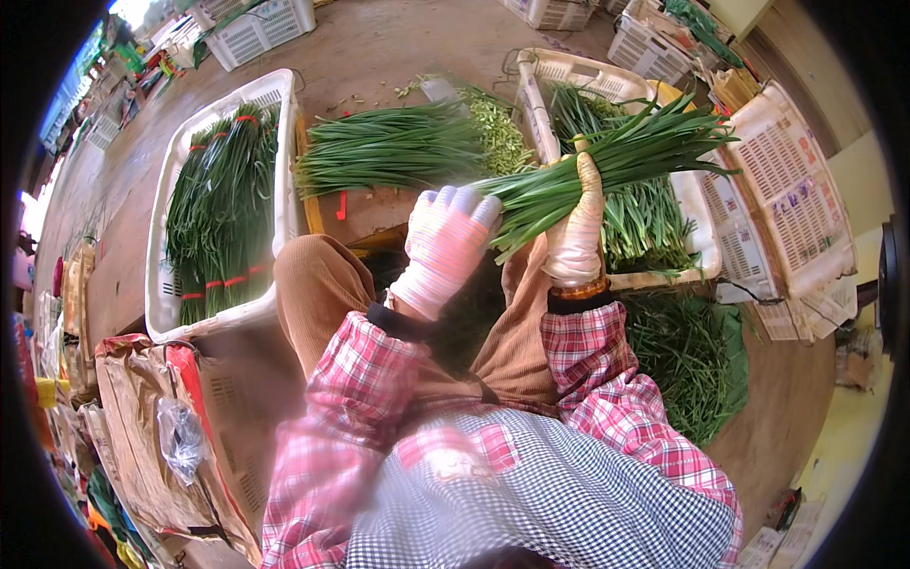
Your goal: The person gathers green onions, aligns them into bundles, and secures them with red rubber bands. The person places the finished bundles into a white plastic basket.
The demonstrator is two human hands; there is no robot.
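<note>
My right hand [579,220], in a pale glove with stained fingers, grips a thick bundle of green Chinese chives [640,146], its leaves fanning to the upper right. At the bundle's lower left end is my left hand [451,227], in a striped knit glove, fingers curled against the leaves; whether it grips any is hidden. Ahead of my knees a pile of loose chives [391,146] lies on a low board [362,213], with short trimmed pieces [498,131] at its right. A red tie [342,206] hangs at the board's front edge.
A white plastic crate [160,249] at left holds chive bundles with red ties. Another crate [700,213] at right contains more chives. Leaf scraps [675,363] lie on a green sheet beside my right leg. Stacked crates [796,192] stand far right; a brown paper-covered crate [142,427] is lower left.
</note>
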